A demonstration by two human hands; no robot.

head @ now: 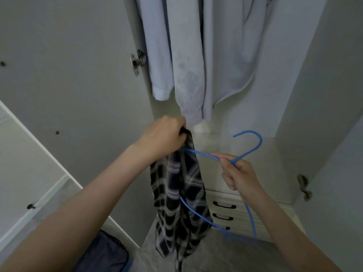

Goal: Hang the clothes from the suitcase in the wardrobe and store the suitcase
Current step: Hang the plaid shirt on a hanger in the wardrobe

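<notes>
The left hand (165, 138) has its fingers clenched around the bunched top of a dark plaid garment (180, 203), which hangs at 6 o'clock. The right hand (238, 173) pinches the neck of a blue hanger (253, 146) threaded into it. At 12 o'clock, 2 pale shirts (188, 55) hang in the wardrobe (324, 95). The suitcase (102, 254) lies at 7 o'clock.

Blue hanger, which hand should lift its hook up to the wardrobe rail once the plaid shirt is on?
Probably right: the right hand already grips the blue hanger below its hook; the left hand clutches the plaid shirt.
</notes>
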